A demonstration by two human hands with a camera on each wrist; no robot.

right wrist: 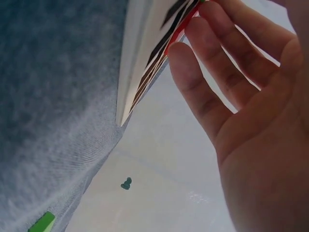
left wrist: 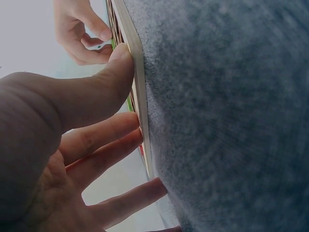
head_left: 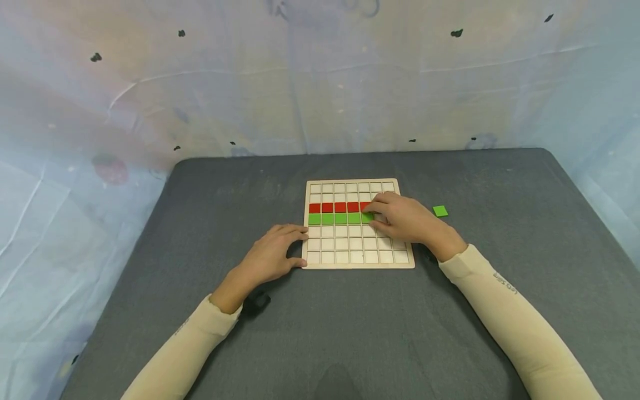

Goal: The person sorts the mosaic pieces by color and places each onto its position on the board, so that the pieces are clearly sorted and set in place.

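Note:
A pale wooden grid board (head_left: 355, 256) lies on the dark table. Across it run a row of red tiles (head_left: 340, 207) and, just below, a row of green tiles (head_left: 341, 219). My left hand (head_left: 272, 253) is at the board's left edge, thumb near the lower corner and fingertips higher up; in the left wrist view the thumb and fingers (left wrist: 101, 137) touch the rim. Over the right ends of both rows is my right hand (head_left: 405, 218), its fingertips on the last red and green tiles. Extended fingers (right wrist: 186, 65) reach the red tile in the right wrist view.
One loose green tile (head_left: 440, 211) lies on the table (head_left: 500, 222) right of the board, beyond my right wrist. A pale cloth backdrop (head_left: 300, 83) with dark marks hangs behind the table and along its sides.

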